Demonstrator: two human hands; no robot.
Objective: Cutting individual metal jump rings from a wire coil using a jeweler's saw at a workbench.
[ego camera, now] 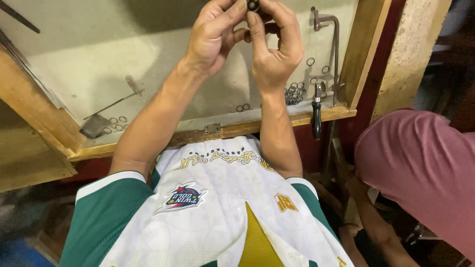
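**Inspector:** Hands first. What did each grip?

**Assistant:** Left hand (213, 42) and right hand (274, 47) were both pinched shut on one small dark ring-like piece (253, 5), raised over the tray at the frame's top edge.

**Inspector:** Surroundings?

**Assistant:** Heap of metal rings (294, 93) lay near the right wrist, loose rings (115, 123) to the left, a jeweller's saw (327, 59) at the wooden tray's rim (363, 54).

**Inspector:** Progress?

**Assistant:** One piece in hand; judging by the heap, many rings remained.

A single head-worn view looks steeply down from close above the person's chest, facing forward over the surface (99, 59); the fingers (257, 29) sit at the frame's top edge.
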